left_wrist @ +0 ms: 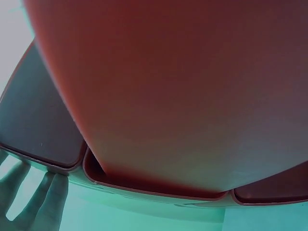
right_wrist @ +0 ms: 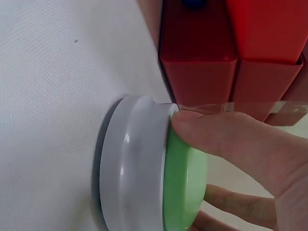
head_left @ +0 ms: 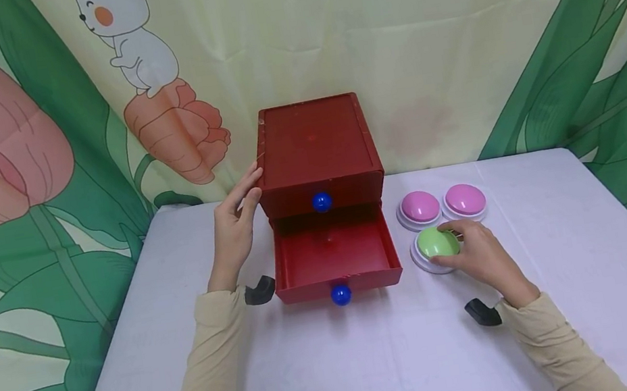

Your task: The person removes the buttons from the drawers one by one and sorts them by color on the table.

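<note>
My right hand [head_left: 479, 254] holds a round push button with a green dome [head_left: 437, 243] and a white base, thumb on the near side and fingers on the far side. In the right wrist view the thumb lies at the edge of the green dome [right_wrist: 185, 187], and the white base [right_wrist: 134, 168] is close against the cloth. My left hand [head_left: 232, 225] rests against the left side of a red two-drawer cabinet [head_left: 314, 141], fingers extended. The lower drawer [head_left: 304, 291] is pulled out, its inside bare; the upper one is closed.
Two pink push buttons [head_left: 420, 207] with white bases stand just behind the green one. Blue ball knobs [head_left: 341, 295] stick out from the drawer fronts. A white cloth [head_left: 341, 369] covers the table, and a printed curtain [head_left: 420, 55] hangs behind the cabinet.
</note>
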`<action>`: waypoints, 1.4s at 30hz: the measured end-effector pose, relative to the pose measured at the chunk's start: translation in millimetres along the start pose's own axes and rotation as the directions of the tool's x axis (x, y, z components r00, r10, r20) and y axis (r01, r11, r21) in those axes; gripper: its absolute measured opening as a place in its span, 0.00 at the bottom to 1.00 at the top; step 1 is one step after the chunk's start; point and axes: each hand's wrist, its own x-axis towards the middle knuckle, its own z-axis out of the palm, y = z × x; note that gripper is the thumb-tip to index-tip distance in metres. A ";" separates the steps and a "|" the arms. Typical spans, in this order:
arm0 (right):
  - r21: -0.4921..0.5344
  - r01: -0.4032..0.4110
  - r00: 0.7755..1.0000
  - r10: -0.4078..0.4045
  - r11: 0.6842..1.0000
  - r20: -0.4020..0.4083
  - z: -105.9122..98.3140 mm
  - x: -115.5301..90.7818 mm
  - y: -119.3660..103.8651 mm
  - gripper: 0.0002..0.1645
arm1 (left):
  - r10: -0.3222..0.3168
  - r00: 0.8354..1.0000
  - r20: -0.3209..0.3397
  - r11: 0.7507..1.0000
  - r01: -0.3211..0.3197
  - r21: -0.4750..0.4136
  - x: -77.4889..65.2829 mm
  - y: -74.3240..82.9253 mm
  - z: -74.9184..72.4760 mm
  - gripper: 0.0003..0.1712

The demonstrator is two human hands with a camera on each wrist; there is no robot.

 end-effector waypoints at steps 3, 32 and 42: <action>0.000 -0.010 1.000 0.010 1.000 0.005 0.0 -0.3 -1.5 0.35 | 0.001 1.000 -0.001 1.000 -0.001 0.003 -0.2 0.0 0.1 0.23; 0.132 0.021 1.000 -0.019 0.991 -0.014 -30.7 -14.9 -49.3 0.31 | 0.000 1.000 -0.002 1.000 0.000 0.000 -0.9 0.4 0.2 0.24; 0.195 0.058 0.998 -0.057 0.979 -0.009 -35.9 -23.3 -73.6 0.26 | -0.003 1.000 0.008 1.000 0.003 0.000 -1.9 -0.1 0.7 0.24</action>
